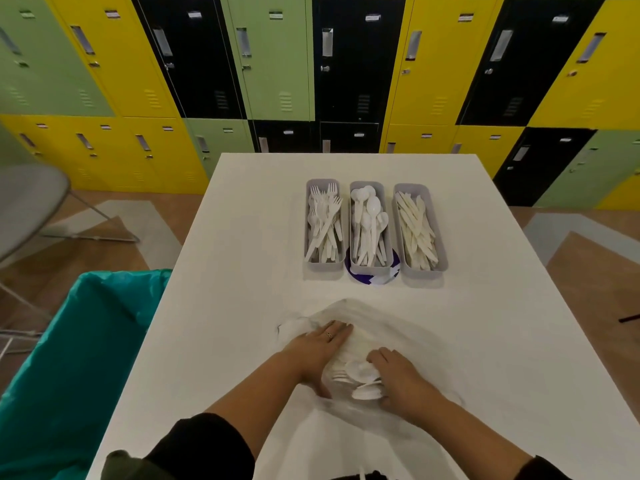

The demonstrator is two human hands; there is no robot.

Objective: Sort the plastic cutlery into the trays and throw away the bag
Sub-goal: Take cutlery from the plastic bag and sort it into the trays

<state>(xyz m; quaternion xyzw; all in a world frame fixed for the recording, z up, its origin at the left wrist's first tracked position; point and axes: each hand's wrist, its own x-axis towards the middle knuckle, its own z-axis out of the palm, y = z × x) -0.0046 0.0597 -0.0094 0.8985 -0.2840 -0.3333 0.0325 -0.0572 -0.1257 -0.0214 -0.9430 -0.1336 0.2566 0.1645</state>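
Observation:
A clear plastic bag lies crumpled on the white table near its front edge, with white plastic cutlery showing in it, mostly spoons and a fork. My left hand rests flat on the bag with straight fingers. My right hand curls round the bundle of cutlery from the right. Further back stand three grey trays side by side: the fork tray, the spoon tray and the knife tray, each holding several pieces.
A bin with a teal liner stands against the table's left edge. A purple disc lies under the spoon tray. A grey chair stands at the far left. Coloured lockers line the wall behind the table.

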